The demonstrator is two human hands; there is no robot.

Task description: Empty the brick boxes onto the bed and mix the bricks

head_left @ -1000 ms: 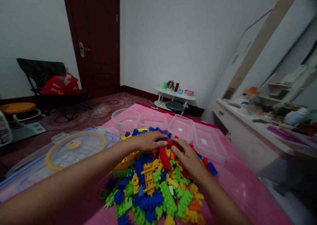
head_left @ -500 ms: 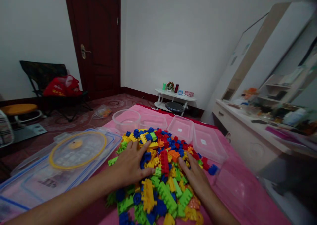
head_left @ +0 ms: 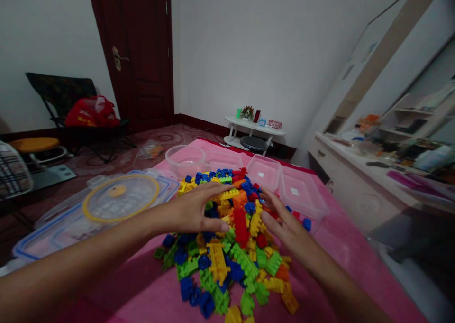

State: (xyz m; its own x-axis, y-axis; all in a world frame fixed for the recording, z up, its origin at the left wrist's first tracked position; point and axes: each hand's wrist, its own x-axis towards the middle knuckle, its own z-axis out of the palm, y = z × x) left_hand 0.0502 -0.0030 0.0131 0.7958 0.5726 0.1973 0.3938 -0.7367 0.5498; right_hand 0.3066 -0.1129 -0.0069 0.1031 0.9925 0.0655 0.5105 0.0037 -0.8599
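Note:
A heap of plastic building blocks in red, blue, yellow, green and orange spreads over a pink cloth [head_left: 142, 285]. My left hand [head_left: 194, 207] lies along the heap's left side, fingers reaching over it and thumb apart. On the right side, my right hand [head_left: 286, 221] curves against the blocks with its fingers spread. Neither hand grips a block. Between the hands are a long red block [head_left: 241, 227], an orange block [head_left: 239, 200] and a yellow block [head_left: 256, 218]. Nearer to me lie a long green block [head_left: 244, 261] and a yellow block [head_left: 217, 262].
Behind the heap stand a round clear tub [head_left: 185, 160] and rectangular clear containers [head_left: 263, 171] [head_left: 302, 192]. Clear lids, one with a yellow ring [head_left: 156, 190], lie at the left. A white dresser [head_left: 341, 171] is at the right.
Both hands have pushed in along the sides, and the blocks between them are bunched into a narrower, higher heap. The camera view has shifted slightly.

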